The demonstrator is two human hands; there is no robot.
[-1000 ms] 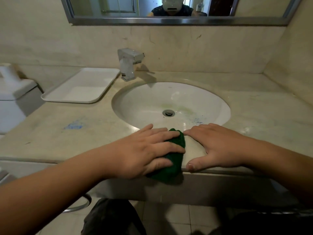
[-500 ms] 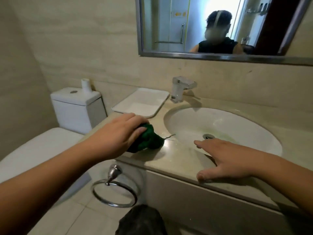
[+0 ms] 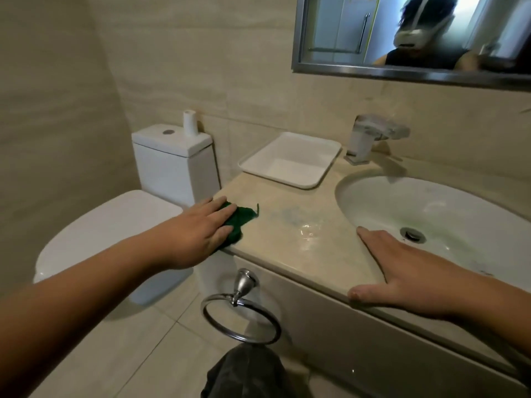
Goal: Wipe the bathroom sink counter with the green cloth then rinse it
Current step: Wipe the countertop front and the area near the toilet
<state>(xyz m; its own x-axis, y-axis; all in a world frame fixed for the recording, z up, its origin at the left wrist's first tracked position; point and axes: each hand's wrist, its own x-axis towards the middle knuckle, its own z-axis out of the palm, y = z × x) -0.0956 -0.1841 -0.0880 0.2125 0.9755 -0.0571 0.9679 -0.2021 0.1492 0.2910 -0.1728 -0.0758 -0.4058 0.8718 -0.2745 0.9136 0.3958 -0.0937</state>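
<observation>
Just one green cloth [image 3: 240, 222], two hands, one sink [image 3: 431, 214].

A beige marble counter [image 3: 304, 257] carries everything here. Near its back wall sits an empty white tray [image 3: 293, 168], with a chrome faucet [image 3: 365, 139] to its right. A white oval basin [image 3: 431, 205] is sunk into the top. At the left end lies the green cloth [image 3: 242, 218], under the flat fingers of the left hand [image 3: 198, 234]. Beside the cloth are a faint blue smear [image 3: 287, 215] and a wet sheen [image 3: 307, 231]. The right hand [image 3: 408, 271] rests flat on the front edge, beside the basin.
</observation>
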